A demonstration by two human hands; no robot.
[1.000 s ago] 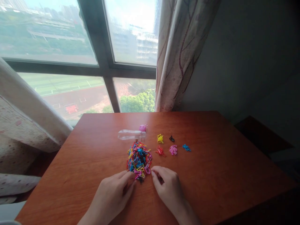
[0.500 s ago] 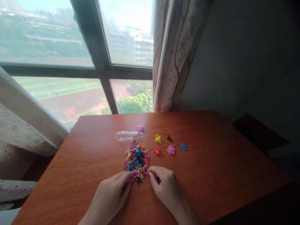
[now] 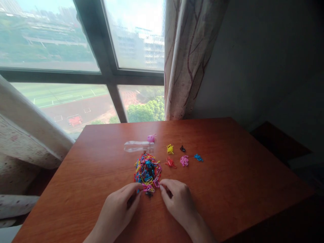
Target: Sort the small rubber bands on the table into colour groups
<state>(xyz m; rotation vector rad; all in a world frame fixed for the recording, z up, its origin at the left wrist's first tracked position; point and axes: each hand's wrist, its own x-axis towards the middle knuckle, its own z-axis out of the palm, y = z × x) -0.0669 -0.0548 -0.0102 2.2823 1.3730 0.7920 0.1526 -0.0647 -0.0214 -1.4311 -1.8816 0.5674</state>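
Observation:
A mixed heap of small looped plastic clips, shaped like stitch markers, lies in front of me in pink, blue, red, yellow and black. At its near left edge my left hand is closed, with thumb and forefinger pinched at a pink clip. A bit of blue shows between those fingers. My right hand is closed at the near right edge, its fingertips by another pink clip; whether they grip it is hidden. Some black clips lie between the hands.
Beyond the heap lie a clear plastic bottle and a pink cap. Small single-colour piles sit to the right: yellow, black, red, pink and blue. The wooden table adjoins a window and curtain.
My left hand has shifted slightly left, and its thumb and forefinger look a little farther apart at the base. The right hand hardly moves. The whole view shifts slightly.

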